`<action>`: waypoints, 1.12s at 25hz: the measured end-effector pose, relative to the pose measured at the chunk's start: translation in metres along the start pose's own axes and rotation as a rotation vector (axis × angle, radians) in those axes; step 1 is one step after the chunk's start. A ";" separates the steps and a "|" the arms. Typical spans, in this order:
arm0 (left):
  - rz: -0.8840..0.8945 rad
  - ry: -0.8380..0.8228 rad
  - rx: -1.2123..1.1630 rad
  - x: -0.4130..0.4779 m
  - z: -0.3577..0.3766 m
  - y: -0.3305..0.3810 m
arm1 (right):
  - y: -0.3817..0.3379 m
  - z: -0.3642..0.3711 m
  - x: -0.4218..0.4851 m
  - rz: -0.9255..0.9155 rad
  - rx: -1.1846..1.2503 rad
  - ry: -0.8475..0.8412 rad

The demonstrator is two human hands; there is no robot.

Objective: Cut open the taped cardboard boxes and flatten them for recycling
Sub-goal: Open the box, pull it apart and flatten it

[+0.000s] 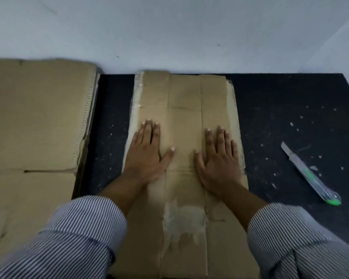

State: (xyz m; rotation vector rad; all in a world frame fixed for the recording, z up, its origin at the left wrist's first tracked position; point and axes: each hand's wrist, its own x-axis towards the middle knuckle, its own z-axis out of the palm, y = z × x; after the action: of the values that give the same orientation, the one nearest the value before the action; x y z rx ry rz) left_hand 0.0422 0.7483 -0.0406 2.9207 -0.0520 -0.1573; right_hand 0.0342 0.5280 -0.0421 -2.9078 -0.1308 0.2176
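A flattened brown corrugated cardboard box [184, 117] lies in the middle of a black speckled surface [280, 101], its long creases running away from the person and its far end touching or nearly touching the surface's far edge, where a white wall [169, 33] rises. The left hand [147, 156] lies palm-down on the left panel with fingers straight and thumb spread, its outer fingers close to the box's ragged left edge; it grips nothing. The right hand [220, 162] lies flat in the same way on the right panel, its little finger close to the frayed right edge, and it holds nothing either. Both forearms come out of blue-and-white striped sleeves [73, 234] at the near edge. A pale torn patch [184, 218] marks the cardboard between the forearms. To the left, a larger stack of flattened brown cardboard [34, 121] covers the left side of the surface up to the wall, its layered right edge well apart from the middle box, with a strip of bare black surface between them. To the right of the box the surface stays open as far as a grey utility knife with a green end [308, 174], which lies at a slant near the right edge, blade pointing away and well apart from the right hand. Small pale scraps [291, 124] dot the surface around the knife.
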 end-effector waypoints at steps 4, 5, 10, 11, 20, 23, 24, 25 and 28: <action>-0.040 0.000 0.008 0.081 -0.010 -0.009 | -0.001 -0.004 -0.001 0.011 0.006 -0.027; -0.053 0.021 0.011 0.092 -0.012 -0.012 | -0.002 -0.004 -0.001 0.012 0.013 -0.030; -0.080 0.093 0.027 0.102 -0.011 -0.012 | 0.003 -0.013 0.018 -0.039 -0.003 -0.117; -0.085 0.098 0.024 0.101 -0.011 -0.012 | 0.007 -0.015 0.031 -0.073 -0.012 -0.119; -0.096 0.144 0.045 0.103 -0.008 -0.013 | 0.000 -0.027 0.199 0.090 -0.025 0.052; -0.100 0.143 0.041 0.103 -0.007 -0.013 | -0.022 -0.023 0.202 0.046 0.000 0.029; -0.097 0.141 0.045 0.104 -0.007 -0.013 | -0.034 -0.021 0.202 -0.031 0.003 0.019; -0.095 0.139 0.048 0.104 -0.006 -0.013 | -0.048 -0.017 0.202 -0.128 0.003 0.022; -0.116 0.139 0.030 0.104 -0.005 -0.012 | -0.089 -0.009 0.216 -0.412 0.011 0.071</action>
State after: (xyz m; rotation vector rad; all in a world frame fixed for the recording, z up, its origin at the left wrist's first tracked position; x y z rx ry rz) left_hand 0.1466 0.7561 -0.0490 2.9571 0.1381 0.0294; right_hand 0.2418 0.6356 -0.0432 -2.7914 -0.7023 0.0437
